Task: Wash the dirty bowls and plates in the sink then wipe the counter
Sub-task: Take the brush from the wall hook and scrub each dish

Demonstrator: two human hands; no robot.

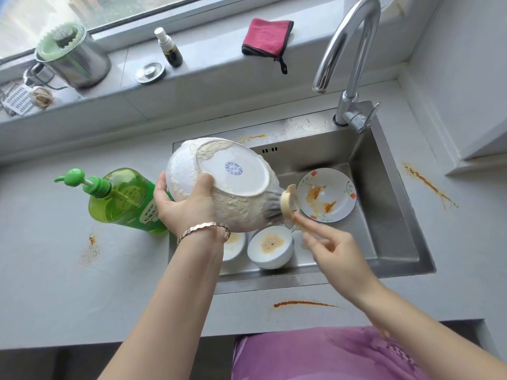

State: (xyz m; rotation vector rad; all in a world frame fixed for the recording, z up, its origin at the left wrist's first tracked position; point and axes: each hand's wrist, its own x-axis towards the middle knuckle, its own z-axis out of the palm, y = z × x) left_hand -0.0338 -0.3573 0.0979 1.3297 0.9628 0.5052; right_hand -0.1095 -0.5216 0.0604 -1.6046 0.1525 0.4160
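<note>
- At centre frame we see the left hand gripping a large white bowl by its rim, fingers curled over the edge and thumb on the outer wall; a bracelet circles the wrist.
- We note that the bowl is held above the left part of the sink, turned so its underside faces the camera; a blue stamp marks the base and tan suds coat the outer wall.
- Just right of centre, the right hand pinches the handle of a dish brush between thumb and fingertips, the other fingers loosely extended; the grey bristles touch the bowl's lower right wall.
- Below the bowl we find two small white bowls on the sink floor, one partly hidden behind the left wrist; the visible one holds brownish residue.
- To the right in the basin lies a decorated plate smeared with orange sauce.
- At left of centre a green detergent bottle with a pump stands on the counter, just beside the sink edge.
- We see orange stains on the counter at lower centre, at left, and at right of the sink.
- At upper right the faucet arches over the basin; no water is visible.
- Along the windowsill at top sit a folded pink cloth, a small spray bottle, a sink plug and a steel jug.
</note>
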